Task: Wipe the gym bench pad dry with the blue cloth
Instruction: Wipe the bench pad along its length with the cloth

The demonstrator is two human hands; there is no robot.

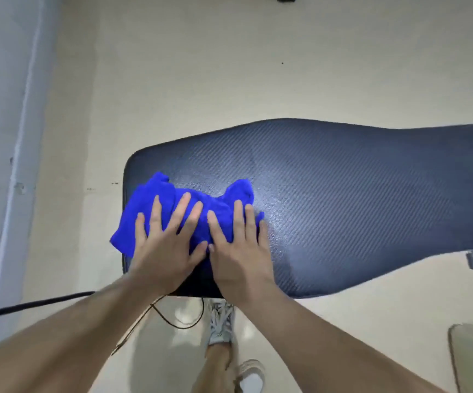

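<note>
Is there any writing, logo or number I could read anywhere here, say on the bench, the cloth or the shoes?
None can be read.
Bench pad: woven texture only, no label.
Blue cloth: plain, no tag showing.
Shoes: too blurred to tell any brand.

We hold both arms out in front of us. Our left hand (167, 245) and our right hand (239, 248) lie flat, side by side, palms down, fingers spread, thumbs almost touching.
</note>
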